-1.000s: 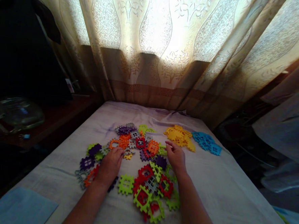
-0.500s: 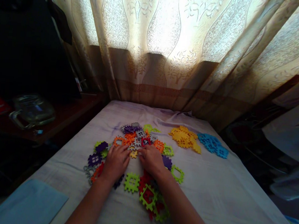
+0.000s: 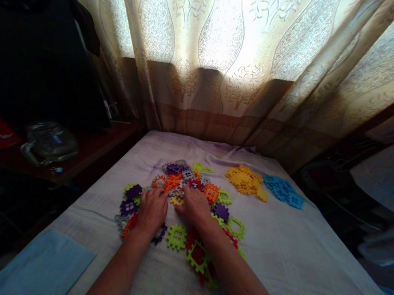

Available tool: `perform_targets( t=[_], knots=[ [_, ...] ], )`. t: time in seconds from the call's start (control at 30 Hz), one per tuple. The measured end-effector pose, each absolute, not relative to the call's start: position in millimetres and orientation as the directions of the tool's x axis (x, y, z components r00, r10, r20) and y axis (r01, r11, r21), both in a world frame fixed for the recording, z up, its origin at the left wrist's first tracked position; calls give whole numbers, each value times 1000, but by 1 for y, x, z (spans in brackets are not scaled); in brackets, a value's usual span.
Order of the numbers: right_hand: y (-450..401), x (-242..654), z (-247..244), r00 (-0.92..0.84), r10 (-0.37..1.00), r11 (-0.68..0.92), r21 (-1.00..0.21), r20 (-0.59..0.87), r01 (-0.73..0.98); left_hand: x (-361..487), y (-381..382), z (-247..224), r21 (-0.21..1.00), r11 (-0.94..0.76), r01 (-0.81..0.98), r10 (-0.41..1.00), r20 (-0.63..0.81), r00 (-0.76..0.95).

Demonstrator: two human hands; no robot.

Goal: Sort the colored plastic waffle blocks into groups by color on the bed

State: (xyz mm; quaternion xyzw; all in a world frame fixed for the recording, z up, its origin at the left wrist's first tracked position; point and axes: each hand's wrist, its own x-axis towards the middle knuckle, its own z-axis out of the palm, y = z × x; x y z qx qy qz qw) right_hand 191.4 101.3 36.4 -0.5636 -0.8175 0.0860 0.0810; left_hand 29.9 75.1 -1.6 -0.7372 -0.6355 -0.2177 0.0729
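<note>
Head view: a light-blue cloth [image 3: 39, 262] lies at the near left of the wrinkled pale sheet [image 3: 293, 260]. Farther in, the left hand [image 3: 152, 209] and right hand [image 3: 196, 206] reach among mixed toothed tiles [image 3: 177, 237], a yellow tile [image 3: 177, 200] between them; each grip is half curled, and whether it holds anything I cannot tell. Beyond lie a yellow heap [image 3: 246, 181] and a blue heap [image 3: 283, 191]; left, a glass jug [image 3: 53, 141] rests on a dark reddish ledge [image 3: 98, 152]. Backlit patterned curtains [image 3: 217, 93] hang behind.

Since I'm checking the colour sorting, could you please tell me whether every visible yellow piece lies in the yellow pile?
No, a yellow notched piece lies by the right hand, apart from the yellow pile.
</note>
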Motion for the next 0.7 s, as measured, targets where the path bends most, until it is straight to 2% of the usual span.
perform_targets(
  t=[0.1,0.23,0.4,0.5,0.6,0.7],
  knots=[
    [96,202,45,-352,935,349,-242,31,905,30,74,-1,170,-184,968,905,413,100],
    [85,230,52,-292,954,297,-345,67,890,31,74,-3,173,-182,968,891,444,88],
    [93,283,43,-105,987,155,-515,125,843,37,73,-6,207,-262,943,890,430,153],
    [116,324,40,74,976,66,-603,205,795,44,72,-7,255,-326,910,885,420,199],
    [128,357,39,216,910,40,-595,353,803,52,70,-5,288,-375,881,872,432,229],
    [111,363,28,205,893,79,-587,401,806,64,64,0,305,-416,857,871,405,278]
  ],
)
